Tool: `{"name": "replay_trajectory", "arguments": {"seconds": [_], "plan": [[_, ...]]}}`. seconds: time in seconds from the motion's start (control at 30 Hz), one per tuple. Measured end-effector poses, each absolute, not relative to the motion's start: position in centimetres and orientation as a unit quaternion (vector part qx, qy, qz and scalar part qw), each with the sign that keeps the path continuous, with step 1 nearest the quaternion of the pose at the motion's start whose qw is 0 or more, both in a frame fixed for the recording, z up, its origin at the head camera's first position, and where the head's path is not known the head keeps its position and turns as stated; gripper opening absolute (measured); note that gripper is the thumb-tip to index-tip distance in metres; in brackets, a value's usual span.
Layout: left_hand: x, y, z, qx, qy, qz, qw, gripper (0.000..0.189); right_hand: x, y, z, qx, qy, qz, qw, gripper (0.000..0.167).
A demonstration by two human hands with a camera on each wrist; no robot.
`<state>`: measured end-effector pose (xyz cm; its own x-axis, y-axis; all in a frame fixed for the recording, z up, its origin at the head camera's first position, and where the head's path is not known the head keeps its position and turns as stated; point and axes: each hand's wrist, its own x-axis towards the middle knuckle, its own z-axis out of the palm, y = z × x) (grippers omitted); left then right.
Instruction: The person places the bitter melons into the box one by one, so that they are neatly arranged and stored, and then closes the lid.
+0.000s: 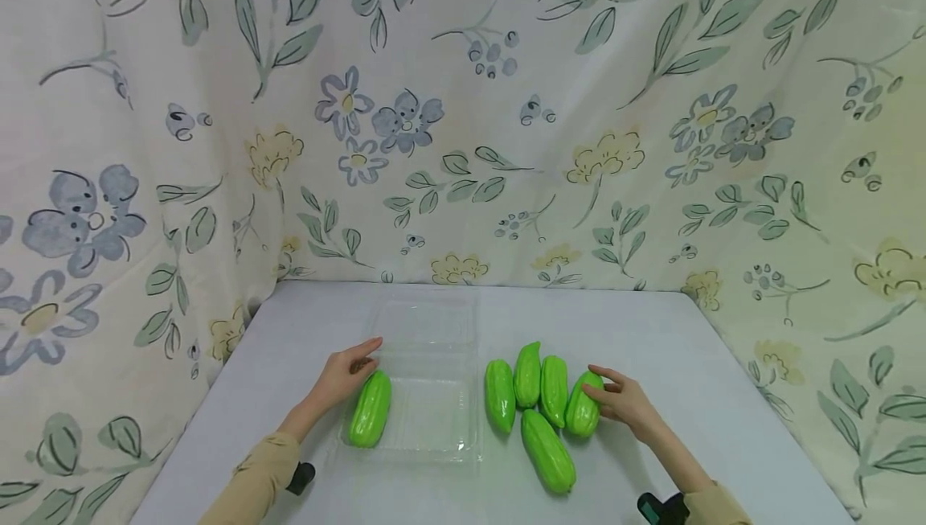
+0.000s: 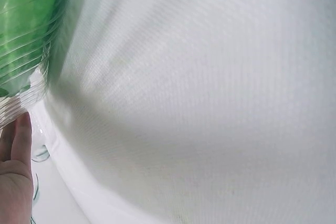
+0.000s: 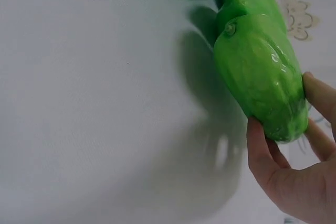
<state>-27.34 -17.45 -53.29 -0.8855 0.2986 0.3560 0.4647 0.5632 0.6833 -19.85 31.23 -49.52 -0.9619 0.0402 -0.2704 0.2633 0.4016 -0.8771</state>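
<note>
In the head view my right hand (image 1: pixel 628 404) grips a bright green cucumber (image 1: pixel 583 406), thumb and fingers on its sides. The right wrist view shows that ribbed, glossy cucumber (image 3: pixel 260 66) between the fingertips (image 3: pixel 255 135). My left hand (image 1: pixel 343 376) holds the left edge of a clear plastic box (image 1: pixel 434 416) near its hinge. One cucumber (image 1: pixel 370 411) lies lengthwise inside, along the box's left side. From the left wrist, only part of the left hand (image 2: pixel 16 177) shows beside the ridged box wall (image 2: pixel 42 56); its thumb is hidden there.
Beside the held cucumber lie several others, including one at the left (image 1: pixel 499 396) and one at the front (image 1: pixel 547 453). The box's lid (image 1: pixel 423 321) is folded back on the white table (image 1: pixel 593 316). A floral cloth (image 1: pixel 463 107) hangs behind.
</note>
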Motion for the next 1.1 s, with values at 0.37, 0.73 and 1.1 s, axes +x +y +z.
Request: {"name": "replay_trajectory", "arguments": {"seconds": [0.37, 0.73, 1.1], "plan": [[-27.3, -17.5, -53.2, -0.217, -0.879, -0.413, 0.099, 0.043, -20.0, 31.6, -48.0, 0.094, 0.822, -0.553, 0.097, 0.068], [-27.1, -17.4, -53.1, -0.218, -0.877, -0.416, 0.1, 0.043, -20.3, 31.5, -47.1, 0.109, 0.804, -0.578, 0.091, 0.069], [-27.2, -17.4, -53.1, -0.212, -0.879, -0.415, 0.096, 0.042, -20.3, 30.2, -46.7, 0.117, 0.782, -0.606, 0.088, 0.068]]}}
